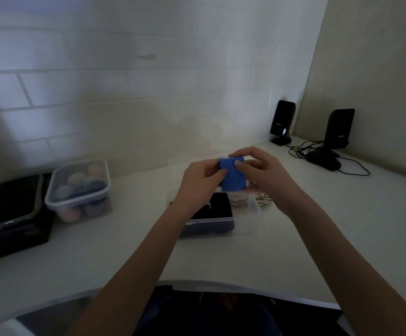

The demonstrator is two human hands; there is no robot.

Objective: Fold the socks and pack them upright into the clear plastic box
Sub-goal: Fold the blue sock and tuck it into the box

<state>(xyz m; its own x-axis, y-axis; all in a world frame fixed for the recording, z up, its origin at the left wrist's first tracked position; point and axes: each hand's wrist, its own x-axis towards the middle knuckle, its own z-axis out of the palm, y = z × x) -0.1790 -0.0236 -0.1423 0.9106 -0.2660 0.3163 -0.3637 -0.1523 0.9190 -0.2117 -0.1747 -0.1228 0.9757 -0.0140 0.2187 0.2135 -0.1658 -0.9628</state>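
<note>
A folded blue sock (233, 175) is held in the air between both hands, above the clear plastic box (250, 223). My left hand (198, 184) pinches its left edge and my right hand (262, 170) grips its top and right side. The box sits on the white counter under my hands. A black sock (217, 208) fills its left part, and pale and striped socks (239, 198) show behind it, partly hidden by my wrists.
A lidded clear container (79, 190) of rolled socks stands at the left, beside a black case with a phone (10, 204) on it. Two black speakers (282, 121), a mouse (323, 160) and cables lie at the back right. The counter's front edge curves near my body.
</note>
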